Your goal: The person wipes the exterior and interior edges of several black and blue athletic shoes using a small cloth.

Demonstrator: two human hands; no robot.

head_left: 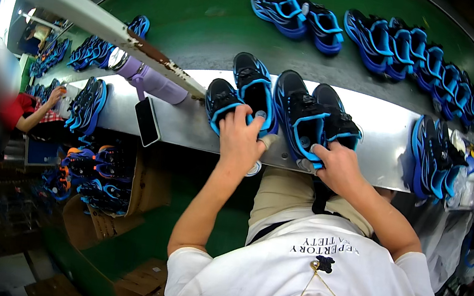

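Note:
Several black-and-blue sports shoes stand heel-first on a metal shelf [384, 138] in front of me. My left hand [240, 136] grips the heels of the left pair [243, 91], thumb on the outer shoe. My right hand [336, 165] holds the heel of the right pair [314, 113], fingers curled over the collar of the right shoe. Both forearms come up from my white shirt at the lower edge.
More blue shoes [397, 43] line a green conveyor belt [208, 10] behind the shelf. Another pair [435, 154] stands at the shelf's right end. A dark phone [147, 121] and a purple bottle [149, 80] lie at left. A person in red [30, 113] works far left. Cardboard boxes of shoes [98, 186] sit below.

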